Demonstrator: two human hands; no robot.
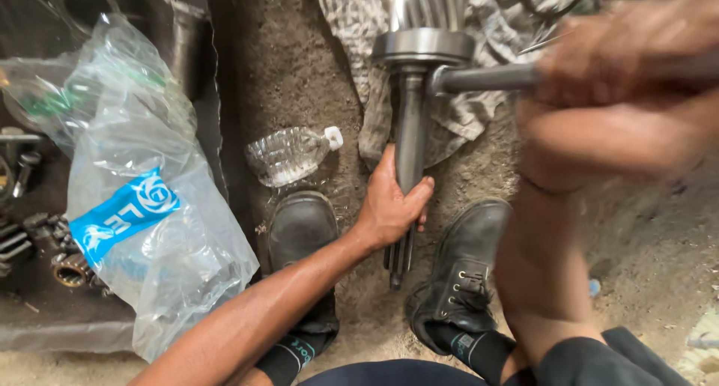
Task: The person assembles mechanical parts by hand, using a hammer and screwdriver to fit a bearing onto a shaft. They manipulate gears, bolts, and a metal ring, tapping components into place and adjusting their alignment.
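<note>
Shaft (410,124) stands up on the dirt between two black boots (302,229), its gear end on top. Far left of the fingers lies a clear bag (150,229) with a blue patch. A crushed bottle (288,154) lies just left of the left hand (389,206), whose fingers wrap tight around the shaft's middle. The right hand (622,56), blurry, is clenched on a metal bar (487,77). The bar's tip touches the shaft just under its wide ring. A rag (464,116) lies behind.

Single head-worn camera is looking steeply down at the dirt floor (299,79). It is sitting close, framing the wearer's forearms and boots (299,229).
</note>
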